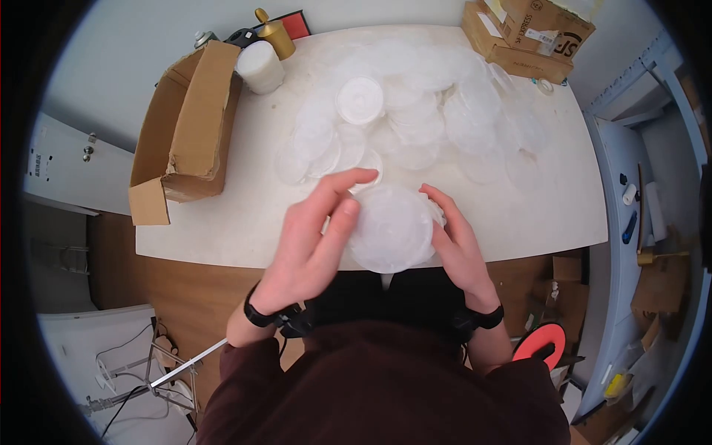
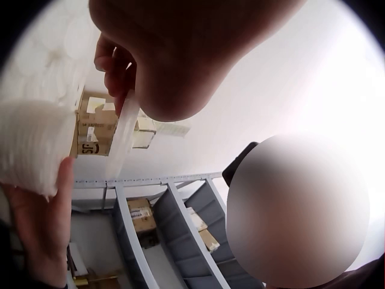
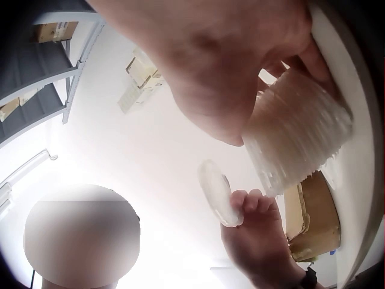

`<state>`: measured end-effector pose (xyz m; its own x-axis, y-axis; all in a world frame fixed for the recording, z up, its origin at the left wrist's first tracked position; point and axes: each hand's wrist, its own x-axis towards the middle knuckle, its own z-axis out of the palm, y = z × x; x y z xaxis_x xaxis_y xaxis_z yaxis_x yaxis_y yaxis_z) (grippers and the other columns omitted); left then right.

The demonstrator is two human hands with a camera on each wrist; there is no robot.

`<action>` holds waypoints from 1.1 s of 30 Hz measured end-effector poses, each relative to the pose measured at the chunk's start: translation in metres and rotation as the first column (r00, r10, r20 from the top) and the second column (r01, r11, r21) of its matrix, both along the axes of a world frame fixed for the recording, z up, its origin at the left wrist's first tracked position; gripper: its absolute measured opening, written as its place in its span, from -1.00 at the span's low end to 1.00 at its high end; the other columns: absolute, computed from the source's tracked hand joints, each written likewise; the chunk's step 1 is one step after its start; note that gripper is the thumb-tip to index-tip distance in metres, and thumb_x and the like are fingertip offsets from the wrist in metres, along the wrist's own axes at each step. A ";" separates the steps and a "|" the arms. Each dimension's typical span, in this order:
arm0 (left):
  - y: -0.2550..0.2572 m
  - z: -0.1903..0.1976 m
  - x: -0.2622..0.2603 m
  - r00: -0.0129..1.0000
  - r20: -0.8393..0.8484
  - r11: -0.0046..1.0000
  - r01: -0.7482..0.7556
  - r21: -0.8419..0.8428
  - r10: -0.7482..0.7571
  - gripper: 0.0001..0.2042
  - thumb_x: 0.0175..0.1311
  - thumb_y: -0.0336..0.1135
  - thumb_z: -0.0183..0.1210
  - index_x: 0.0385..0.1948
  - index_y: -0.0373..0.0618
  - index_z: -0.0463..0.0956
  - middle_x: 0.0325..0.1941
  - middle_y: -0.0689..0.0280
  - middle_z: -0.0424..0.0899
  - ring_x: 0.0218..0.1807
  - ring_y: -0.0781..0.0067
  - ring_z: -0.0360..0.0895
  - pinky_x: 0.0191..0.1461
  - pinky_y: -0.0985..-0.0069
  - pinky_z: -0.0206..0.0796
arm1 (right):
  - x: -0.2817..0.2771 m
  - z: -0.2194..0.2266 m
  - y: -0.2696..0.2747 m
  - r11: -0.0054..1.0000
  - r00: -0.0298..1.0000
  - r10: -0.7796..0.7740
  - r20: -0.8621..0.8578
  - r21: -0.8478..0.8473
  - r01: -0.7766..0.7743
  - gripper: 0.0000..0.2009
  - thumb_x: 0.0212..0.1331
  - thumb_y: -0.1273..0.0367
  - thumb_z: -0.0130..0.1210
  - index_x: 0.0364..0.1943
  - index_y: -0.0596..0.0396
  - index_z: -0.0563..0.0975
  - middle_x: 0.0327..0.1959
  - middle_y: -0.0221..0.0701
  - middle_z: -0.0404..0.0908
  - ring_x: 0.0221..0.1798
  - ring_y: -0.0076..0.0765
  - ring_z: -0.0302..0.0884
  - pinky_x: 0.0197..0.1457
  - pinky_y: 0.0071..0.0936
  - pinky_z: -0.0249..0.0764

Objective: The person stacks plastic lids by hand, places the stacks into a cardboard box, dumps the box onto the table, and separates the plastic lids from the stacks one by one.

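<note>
My left hand pinches the edge of one round translucent lid, held up over the table's front edge. In the left wrist view that lid stands on edge, apart from the stack. My right hand grips a thick stack of similar lids, mostly hidden behind the single lid in the head view. From the right wrist the stack shows side-on, its rims packed together, with my fingers curled round it. Many loose lids lie spread and overlapping on the white table.
An open cardboard box stands at the table's left. Behind it are a white roll-shaped stack and a gold container. More cardboard boxes stand at the back right, with a small tape ring nearby.
</note>
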<state>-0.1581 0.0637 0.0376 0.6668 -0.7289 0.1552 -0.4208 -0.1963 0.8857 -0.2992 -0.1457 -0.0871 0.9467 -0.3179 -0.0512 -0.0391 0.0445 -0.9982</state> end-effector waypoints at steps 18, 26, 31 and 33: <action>-0.047 -0.062 0.002 0.989 0.052 0.990 -0.139 0.010 0.138 -0.77 0.55 -0.36 0.25 0.12 -0.21 0.68 -0.13 0.27 0.60 -0.32 0.50 0.45 -0.20 0.48 0.37 | -0.005 0.001 -0.007 0.976 0.999 -0.018 0.046 -0.217 0.028 -0.35 0.56 0.21 0.14 0.62 0.23 0.34 0.59 -0.01 0.42 0.63 0.01 0.37 0.70 -0.09 0.25; 0.006 -0.061 0.078 0.700 0.699 0.926 -0.153 0.346 -0.146 -0.15 0.26 -0.17 0.56 0.61 -0.06 0.36 0.75 -0.13 0.17 0.74 -0.36 0.11 0.71 -0.20 0.11 | -0.029 0.021 -0.068 0.857 0.936 -0.345 0.069 -0.384 0.344 -0.19 0.42 0.37 0.28 0.72 0.13 0.19 0.76 -0.05 0.15 0.76 0.07 0.17 0.77 0.02 0.18; 0.003 -0.094 0.107 0.742 0.643 0.895 -0.141 0.424 -0.188 -0.04 0.26 0.13 0.52 0.68 0.05 0.28 0.81 -0.14 0.02 0.81 -0.37 -0.11 0.75 -0.46 -0.17 | 0.002 0.028 -0.141 0.436 0.904 -0.426 0.046 -0.865 0.249 -0.08 0.33 0.28 0.44 0.73 0.10 0.18 0.78 0.08 0.07 0.81 0.23 0.00 0.79 0.13 0.10; -0.006 -0.090 0.111 0.719 0.657 0.910 -0.082 0.405 -0.227 -0.04 0.29 0.23 0.46 0.69 0.08 0.27 0.82 -0.13 -0.01 0.82 -0.37 -0.13 0.74 -0.52 -0.23 | 0.012 0.026 -0.166 0.380 0.899 -0.438 0.016 -0.903 0.201 -0.06 0.34 0.21 0.45 0.73 0.10 0.18 0.79 0.11 0.04 0.82 0.29 -0.05 0.80 0.15 0.07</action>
